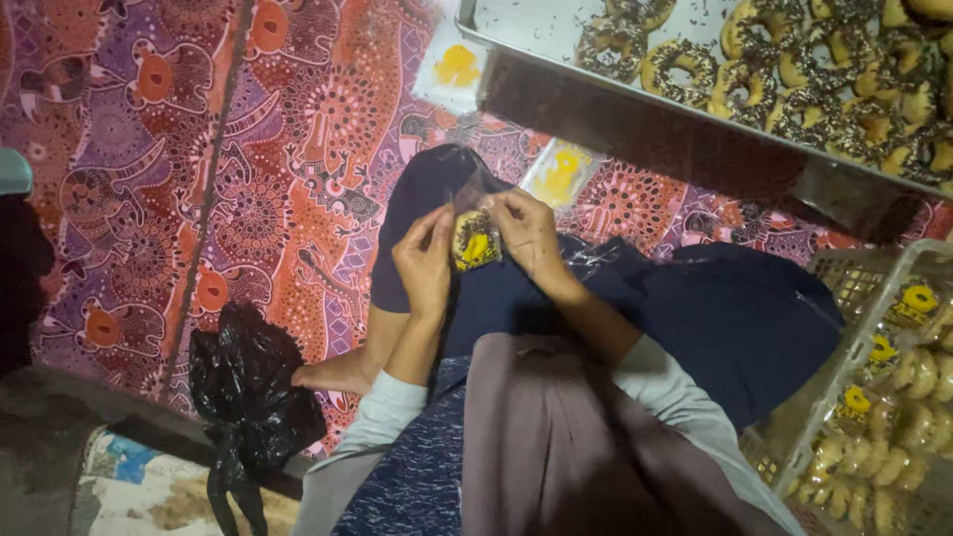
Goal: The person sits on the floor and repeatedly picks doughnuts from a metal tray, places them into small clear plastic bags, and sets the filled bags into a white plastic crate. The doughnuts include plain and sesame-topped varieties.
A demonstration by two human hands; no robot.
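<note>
Presently held item: one doughnut in a clear wrapper [476, 240], ring-shaped, yellow dough with dark sprinkles, raised above the person's lap between both hands. Left hand [425, 260] pinches the left edge of the film, fingers closed on it; right hand [528, 230] grips the upper right edge, fingers likewise closed on the wrapper. Handling, by judgement: light, soft, easily squashed; sprinkles likely to shed; film thin, crinkly and slippery, so best taken by the loose plastic margins rather than across the ring. Orientation: flat face turned toward the camera, no marked long axis in the ring itself; the wrapper's open end appears to point up, away from the lap. Nearby: metal tray [635, 99] of sprinkled doughnuts, plastic crate [844, 328] of wrapped ones, black bag [248, 387], patterned floor cloth [199, 149].
</note>
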